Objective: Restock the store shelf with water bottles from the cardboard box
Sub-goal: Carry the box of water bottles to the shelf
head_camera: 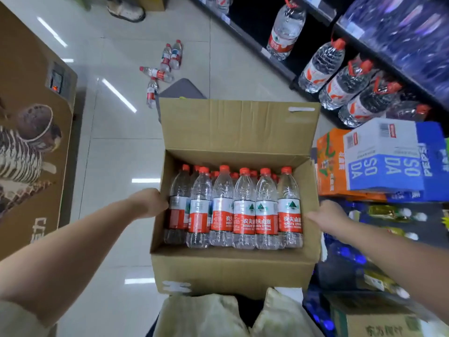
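Observation:
An open cardboard box [230, 271] sits in front of me, its far flap standing up. Inside stand several clear water bottles [244, 210] with red caps and red-and-white labels, packed upright in rows. My left hand [150, 201] grips the box's left wall at its top edge. My right hand [326, 216] grips the right wall from outside. The dark store shelf [279, 66] runs along the upper right, holding large water jugs [323, 66] with red caps.
Several small water bottles [161, 69] lie loose on the tiled floor beyond the box. A brown freezer cabinet [34, 132] stands at left. Blue soda cartons [388, 156] and an orange carton [329, 164] are stacked at right. Someone's shoe [126, 10] shows at top.

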Demonstrator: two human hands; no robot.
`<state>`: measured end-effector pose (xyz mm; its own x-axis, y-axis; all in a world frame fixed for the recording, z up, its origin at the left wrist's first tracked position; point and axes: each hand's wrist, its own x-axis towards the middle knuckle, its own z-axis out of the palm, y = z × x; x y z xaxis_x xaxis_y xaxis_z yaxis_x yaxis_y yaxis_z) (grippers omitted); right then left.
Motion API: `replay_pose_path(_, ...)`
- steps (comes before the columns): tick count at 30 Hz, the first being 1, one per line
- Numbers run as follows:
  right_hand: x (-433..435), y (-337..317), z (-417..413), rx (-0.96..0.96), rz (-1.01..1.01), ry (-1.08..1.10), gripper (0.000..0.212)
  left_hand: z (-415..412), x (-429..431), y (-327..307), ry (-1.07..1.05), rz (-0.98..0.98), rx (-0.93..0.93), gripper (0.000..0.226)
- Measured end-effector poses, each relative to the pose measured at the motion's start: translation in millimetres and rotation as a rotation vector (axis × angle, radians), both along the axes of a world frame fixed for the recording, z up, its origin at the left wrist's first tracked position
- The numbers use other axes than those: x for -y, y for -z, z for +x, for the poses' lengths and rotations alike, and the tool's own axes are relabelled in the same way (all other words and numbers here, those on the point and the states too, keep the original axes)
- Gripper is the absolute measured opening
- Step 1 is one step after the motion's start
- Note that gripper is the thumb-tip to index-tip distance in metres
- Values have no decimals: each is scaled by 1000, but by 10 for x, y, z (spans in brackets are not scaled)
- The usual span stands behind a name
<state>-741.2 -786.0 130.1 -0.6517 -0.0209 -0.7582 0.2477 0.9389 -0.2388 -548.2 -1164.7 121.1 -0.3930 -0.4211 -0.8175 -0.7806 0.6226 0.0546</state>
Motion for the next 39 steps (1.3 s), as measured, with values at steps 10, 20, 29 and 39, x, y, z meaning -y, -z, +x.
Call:
replay_pose_path(10, 1231, -208, -1866, -60, -38, -33, 21, -1821, 1161, -235, -43, -81, -71, 39)
replay_pose_path(20, 2446, -413, -3260, -129, 8, 51, 19, -3416, 2410, -328, 24, -37, -106, 34)
replay_pose_path(29, 3340, -735, -4154, -107, 42, 66, 27, -4605, 3465, -499, 66, 40, -96, 24)
replay_pose_path(39, 3986, -730, -4963, -116, -13, 122, 29, -5610, 4185, -625, 61, 5, -115, 7)
